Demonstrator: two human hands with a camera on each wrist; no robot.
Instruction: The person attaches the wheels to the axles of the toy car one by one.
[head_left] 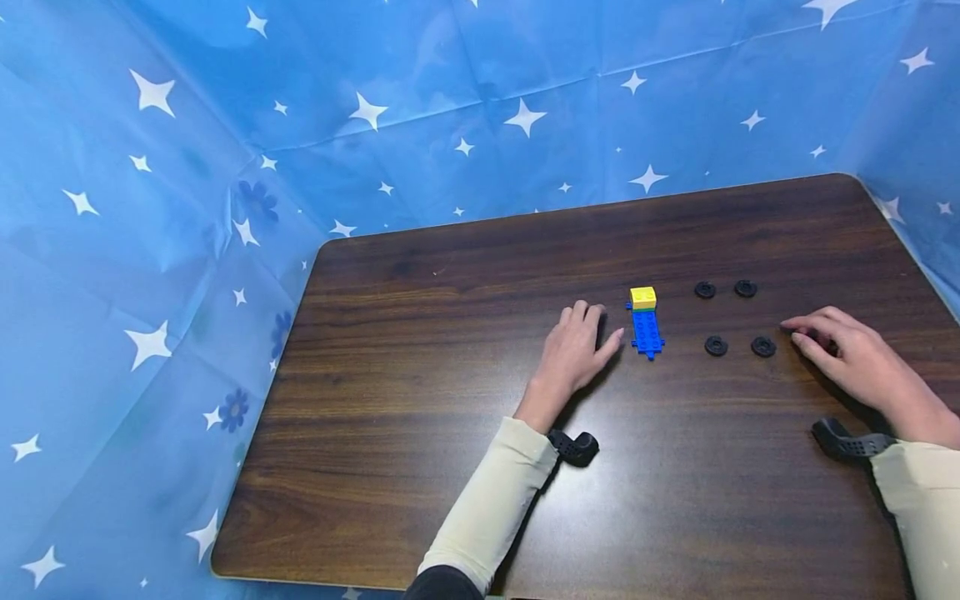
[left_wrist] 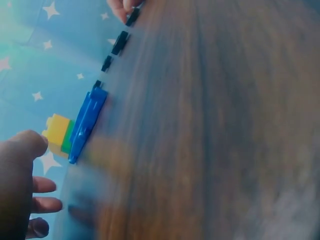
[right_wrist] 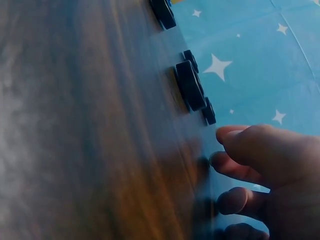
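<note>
A toy-car base of blue building bricks (head_left: pixel 647 331) lies on the table, with a yellow brick (head_left: pixel 642 297) on a green layer at its far end. Small blue pegs stick out from its sides and near end. Just left of it, my left hand (head_left: pixel 573 346) hovers at or rests on the tabletop with loosely spread fingers, holding nothing. Right of the base lie several black toy wheels (head_left: pixel 763 347), spaced apart. My right hand (head_left: pixel 855 358) is beside the nearest right wheel, fingers relaxed and holding nothing. In the right wrist view a wheel (right_wrist: pixel 190 86) shows beyond the thumb.
The dark wood-grain table (head_left: pixel 390 375) has rounded corners. A blue curtain with white stars (head_left: pixel 450 108) hangs behind it and along its sides. Each wrist wears a black strap mount (head_left: pixel 576 447).
</note>
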